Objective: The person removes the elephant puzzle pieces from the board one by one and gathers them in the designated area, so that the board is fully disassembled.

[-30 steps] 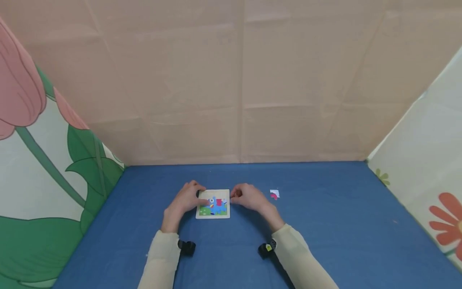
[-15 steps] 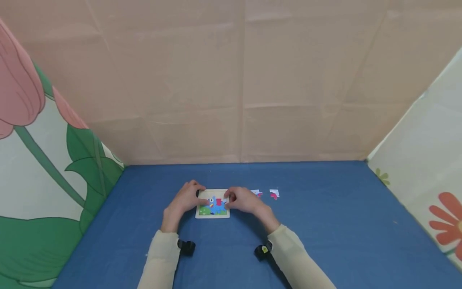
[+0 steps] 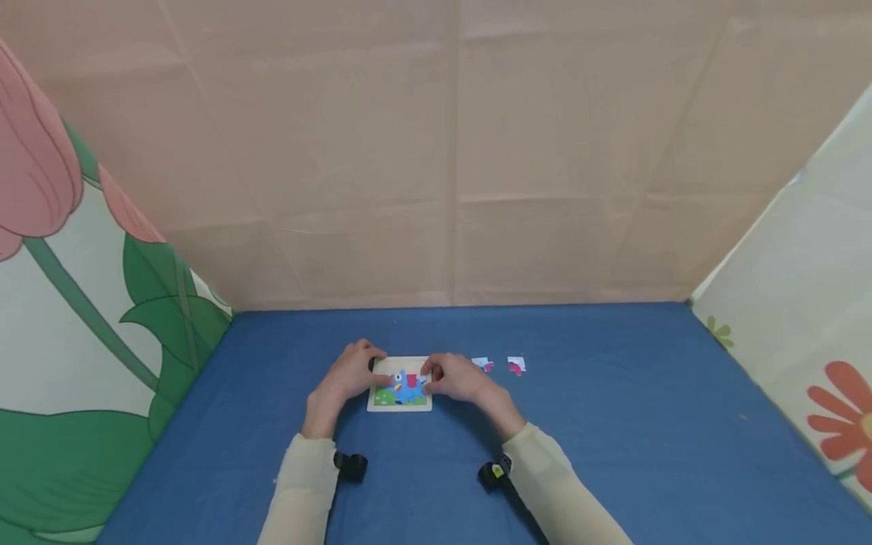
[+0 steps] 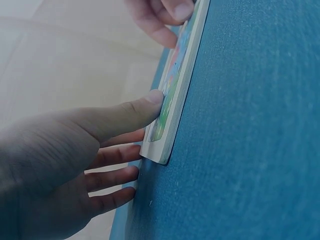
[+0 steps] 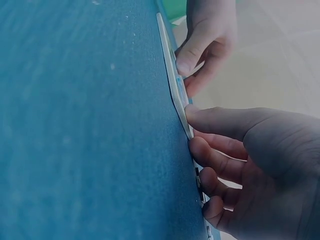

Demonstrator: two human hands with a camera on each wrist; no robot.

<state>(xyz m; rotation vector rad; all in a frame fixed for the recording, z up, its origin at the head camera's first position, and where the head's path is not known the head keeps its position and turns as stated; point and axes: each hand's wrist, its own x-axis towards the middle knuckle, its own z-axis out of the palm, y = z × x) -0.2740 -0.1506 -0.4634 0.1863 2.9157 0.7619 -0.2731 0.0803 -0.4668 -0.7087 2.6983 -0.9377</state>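
Observation:
A square wooden jigsaw puzzle [image 3: 402, 407] in a pale frame lies on the blue cloth, with a blue animal, a red patch and green ground in its picture. My left hand [image 3: 349, 378] grips its left side, thumb on the picture and fingers at the far left corner. At the right side, the thumb and curled index finger of my right hand [image 3: 458, 377] hold the puzzle near its right edge; I cannot tell whether they pinch a single piece there. Two loose puzzle pieces lie right of it, one piece [image 3: 482, 363] just behind the right hand, another piece [image 3: 517, 365] further right.
The blue cloth [image 3: 613, 424] covers the table up to a beige wall covering [image 3: 436, 189]. Side panels with printed flowers [image 3: 848, 401] stand left and right. A black wrist camera [image 3: 352, 468] sits at the left wrist, another black camera [image 3: 492, 475] at the right.
My right hand has moved left from beside the frame onto the puzzle's right side, uncovering the nearer loose piece. The left hand keeps its place.

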